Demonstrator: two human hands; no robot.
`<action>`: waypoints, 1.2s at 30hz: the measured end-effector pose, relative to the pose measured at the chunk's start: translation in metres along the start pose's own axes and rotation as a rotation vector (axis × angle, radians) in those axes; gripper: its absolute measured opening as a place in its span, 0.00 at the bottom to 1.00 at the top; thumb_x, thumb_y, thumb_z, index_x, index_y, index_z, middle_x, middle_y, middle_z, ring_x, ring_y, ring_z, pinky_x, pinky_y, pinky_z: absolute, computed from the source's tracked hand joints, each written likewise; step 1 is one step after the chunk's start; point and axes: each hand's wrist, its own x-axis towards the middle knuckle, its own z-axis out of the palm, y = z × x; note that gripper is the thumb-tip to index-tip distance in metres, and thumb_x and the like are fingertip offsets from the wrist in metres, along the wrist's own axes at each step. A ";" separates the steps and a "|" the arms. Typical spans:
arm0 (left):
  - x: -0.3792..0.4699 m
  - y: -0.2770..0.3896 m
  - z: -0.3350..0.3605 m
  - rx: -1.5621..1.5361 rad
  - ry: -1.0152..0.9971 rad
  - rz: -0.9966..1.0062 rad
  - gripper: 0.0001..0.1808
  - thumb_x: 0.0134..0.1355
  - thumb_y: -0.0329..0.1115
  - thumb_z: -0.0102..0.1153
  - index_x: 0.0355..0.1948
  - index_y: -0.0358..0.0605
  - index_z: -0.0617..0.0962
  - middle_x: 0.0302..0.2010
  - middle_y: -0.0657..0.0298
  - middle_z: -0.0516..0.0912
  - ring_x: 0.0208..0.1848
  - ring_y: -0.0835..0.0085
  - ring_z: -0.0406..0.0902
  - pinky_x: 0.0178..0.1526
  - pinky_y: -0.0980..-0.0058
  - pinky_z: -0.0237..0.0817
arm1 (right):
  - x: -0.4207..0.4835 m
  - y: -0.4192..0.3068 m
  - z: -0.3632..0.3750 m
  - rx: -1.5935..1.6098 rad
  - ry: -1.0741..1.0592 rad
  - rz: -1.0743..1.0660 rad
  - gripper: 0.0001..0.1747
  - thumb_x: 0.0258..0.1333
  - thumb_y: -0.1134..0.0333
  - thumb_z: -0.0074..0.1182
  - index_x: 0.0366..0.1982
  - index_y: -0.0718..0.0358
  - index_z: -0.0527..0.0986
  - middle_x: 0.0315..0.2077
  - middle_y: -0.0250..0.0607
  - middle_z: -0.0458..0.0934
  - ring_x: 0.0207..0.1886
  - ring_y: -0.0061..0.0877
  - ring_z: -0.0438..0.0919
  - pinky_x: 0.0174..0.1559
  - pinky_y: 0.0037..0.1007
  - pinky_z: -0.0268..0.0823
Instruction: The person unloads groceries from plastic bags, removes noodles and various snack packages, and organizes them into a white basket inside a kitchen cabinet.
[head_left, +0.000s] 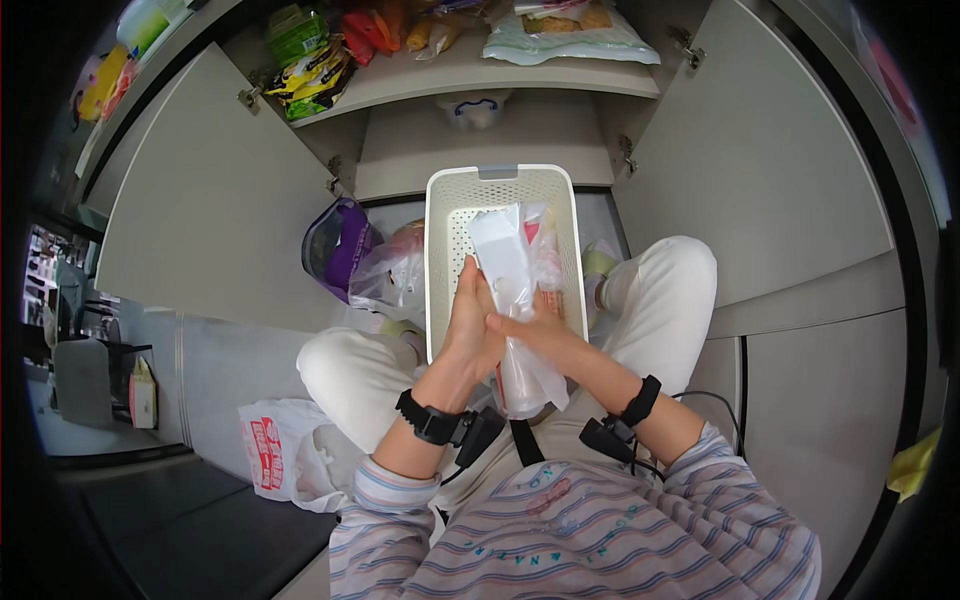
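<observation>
A long white package in clear plastic wrap (504, 251) lies between my two hands, over a cream plastic basket (450, 174). Its near end hangs past the basket's near side, above my lap. My left hand (472, 319) presses against its left side with straight fingers. From the right, my right hand (541, 330) grips it, thumb across the top and fingers partly hidden behind the wrap. Inside the basket, along its right side, are plastic-wrapped items (549, 262), partly covered by the package.
Open cabinet doors stand left (202, 202) and right (780, 165). Snack packets (311, 71) and a large plastic food bag (570, 37) sit on the shelf (480, 75). A purple bag (349, 244) and a clear plastic bag (394, 277) are left of the basket; a white carrier bag (289, 454) lies lower left.
</observation>
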 end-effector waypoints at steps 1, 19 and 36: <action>-0.003 0.002 0.002 -0.003 -0.005 -0.001 0.30 0.65 0.56 0.37 0.59 0.46 0.65 0.55 0.59 0.70 0.57 0.68 0.66 0.58 0.66 0.57 | -0.001 -0.013 -0.007 0.201 -0.041 0.235 0.49 0.43 0.53 0.64 0.61 0.65 0.52 0.56 0.48 0.62 0.59 0.35 0.63 0.58 0.37 0.57; 0.039 0.047 -0.050 0.178 0.313 0.368 0.15 0.52 0.26 0.58 0.41 0.35 0.75 0.34 0.53 0.80 0.31 0.64 0.80 0.32 0.70 0.75 | -0.050 0.015 0.010 0.030 -0.240 -0.030 0.54 0.47 0.57 0.61 0.65 0.65 0.39 0.57 0.55 0.61 0.58 0.35 0.64 0.59 0.29 0.54; 0.130 -0.044 -0.057 0.424 -0.104 0.049 0.28 0.55 0.28 0.60 0.56 0.40 0.64 0.44 0.62 0.76 0.43 0.74 0.75 0.45 0.74 0.69 | -0.018 0.066 -0.048 -0.748 0.389 -0.182 0.37 0.58 0.68 0.46 0.64 0.68 0.46 0.58 0.60 0.59 0.57 0.38 0.65 0.58 0.28 0.55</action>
